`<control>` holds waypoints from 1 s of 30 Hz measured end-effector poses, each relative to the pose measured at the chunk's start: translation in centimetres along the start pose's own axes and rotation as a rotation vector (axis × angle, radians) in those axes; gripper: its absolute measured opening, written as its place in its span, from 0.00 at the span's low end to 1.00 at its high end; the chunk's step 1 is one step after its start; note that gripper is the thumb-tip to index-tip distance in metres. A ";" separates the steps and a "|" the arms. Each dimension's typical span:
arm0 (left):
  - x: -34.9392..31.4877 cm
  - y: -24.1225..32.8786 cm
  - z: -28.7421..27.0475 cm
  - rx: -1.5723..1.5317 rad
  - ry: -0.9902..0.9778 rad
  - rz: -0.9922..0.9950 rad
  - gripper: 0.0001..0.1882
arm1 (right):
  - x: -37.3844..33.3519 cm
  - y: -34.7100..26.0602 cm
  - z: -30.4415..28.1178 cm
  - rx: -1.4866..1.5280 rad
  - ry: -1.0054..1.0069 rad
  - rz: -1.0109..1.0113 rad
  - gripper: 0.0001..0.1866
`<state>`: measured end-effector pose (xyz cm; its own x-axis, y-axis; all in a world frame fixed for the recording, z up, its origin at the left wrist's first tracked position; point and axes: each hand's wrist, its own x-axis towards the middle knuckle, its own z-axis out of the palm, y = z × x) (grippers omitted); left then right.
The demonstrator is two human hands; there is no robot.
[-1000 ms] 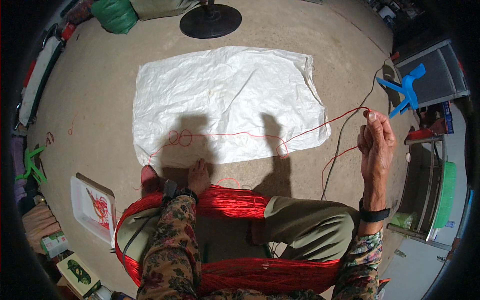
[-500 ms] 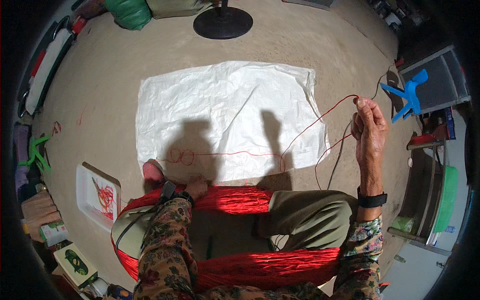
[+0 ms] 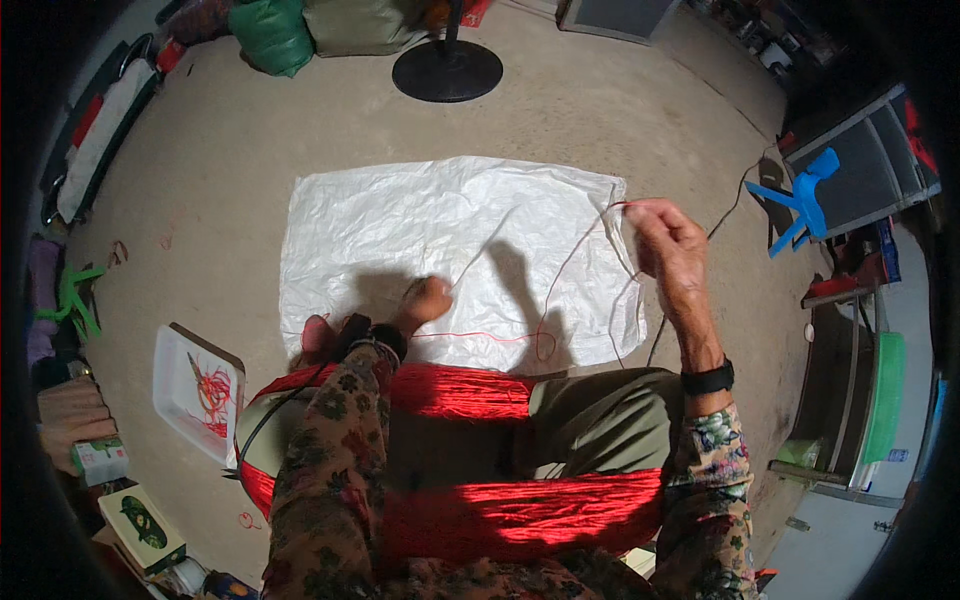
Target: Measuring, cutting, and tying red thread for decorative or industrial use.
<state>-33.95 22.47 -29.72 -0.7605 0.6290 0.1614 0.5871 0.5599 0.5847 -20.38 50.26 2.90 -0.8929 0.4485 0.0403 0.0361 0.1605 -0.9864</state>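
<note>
Swinging inward from the floor's right side, the right hand (image 3: 668, 245) now sits raised over the right edge of the white woven sheet (image 3: 400, 220), its grip pinched on a single red thread (image 3: 570, 262). That strand drops from the fingers, loops low on the sheet and runs leftward along its near edge to the left hand (image 3: 425, 300), which rests low by the knees; whether its fingers close on the strand cannot be told. A thick skein of red thread (image 3: 470, 390) is stretched around the seated person's legs. Judging by the pose, one strand is being drawn off the skein; the next pull appears to call for steady tension without snagging. A white tray (image 3: 175, 370) holding red scraps lies to the left.
</note>
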 end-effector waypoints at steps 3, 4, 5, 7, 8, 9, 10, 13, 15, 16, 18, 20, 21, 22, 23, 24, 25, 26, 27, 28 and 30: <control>6.3 7.3 -8.1 -0.354 -0.032 0.131 0.19 | -0.7 -1.0 2.0 -0.136 -0.226 -0.042 0.07; 7.8 14.5 -11.8 -0.685 -0.073 -0.117 0.21 | -1.0 -1.3 1.6 -0.187 -0.261 -0.047 0.07; 7.5 18.0 -15.5 -0.760 -0.078 -0.067 0.22 | -1.1 -1.4 2.4 -0.198 -0.307 -0.038 0.08; 6.5 21.7 -19.2 -0.842 -0.092 -0.022 0.23 | -1.4 -2.6 4.2 -0.231 -0.367 -0.045 0.08; 6.1 22.9 -20.1 -1.060 -0.228 0.035 0.23 | -1.7 -3.4 4.8 -0.268 -0.421 -0.063 0.08; 5.7 23.7 -21.2 -1.270 -0.363 0.095 0.22 | -2.3 -4.2 5.5 -0.166 -0.473 -0.100 0.09; 5.4 24.0 -22.5 -1.271 -0.375 0.099 0.22 | -2.5 -4.6 5.3 -0.167 -0.461 -0.097 0.09; 3.9 23.6 -24.9 -1.056 -0.714 -0.028 0.20 | -3.4 -5.2 3.5 -0.172 -0.534 -0.104 0.12; 2.6 25.6 -25.1 -0.974 -0.647 -0.047 0.17 | -4.9 -5.4 0.5 -0.216 -0.522 -0.013 0.11; 2.4 26.3 -26.1 -0.876 -0.554 -0.078 0.14 | -5.3 -5.9 -0.4 -0.241 -0.530 0.062 0.11; 2.6 24.7 -27.6 -0.738 -0.373 -0.070 0.13 | -6.8 -6.4 -2.9 -0.237 -0.485 0.142 0.11; 1.9 19.8 -29.5 -0.603 -0.157 -0.187 0.10 | -8.9 -5.7 -6.8 -0.122 -0.395 0.310 0.12; 1.4 17.9 -30.8 -0.622 -0.080 -0.323 0.09 | -10.2 -4.9 -9.2 -0.138 -0.301 0.331 0.13; 0.9 13.8 -32.0 -0.678 0.029 -0.428 0.09 | -11.8 -4.6 -11.2 -0.149 -0.279 0.342 0.13; 2.0 11.4 -33.3 -0.709 0.133 -0.421 0.11 | -12.3 -2.8 -13.4 -0.113 -0.213 0.265 0.14; 1.4 9.3 -34.6 -0.633 0.209 -0.396 0.11 | -14.2 -1.6 -14.6 -0.045 -0.173 0.255 0.14; 1.0 8.1 -35.3 -0.567 0.289 -0.372 0.12 | -16.4 -0.9 -15.7 -0.017 -0.230 0.308 0.13; 1.0 7.8 -35.3 -0.565 0.278 -0.374 0.12 | -18.4 0.2 -16.2 0.015 -0.294 0.372 0.12; 1.1 7.9 -35.5 -0.529 0.223 -0.387 0.12 | -20.0 0.8 -15.9 0.017 -0.284 0.378 0.12; 0.9 7.8 -35.6 -0.490 0.176 -0.403 0.12 | -21.3 1.4 -15.4 0.072 -0.302 0.455 0.12; 1.1 7.9 -35.1 -0.530 0.149 -0.373 0.13 | -23.5 3.2 -14.3 0.119 -0.316 0.535 0.11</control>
<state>-39.90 8.66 2.98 -0.9388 0.3419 -0.0416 0.0904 0.3610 0.9282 7.13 52.80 1.05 -0.8550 0.1557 -0.4947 0.4804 -0.1215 -0.8686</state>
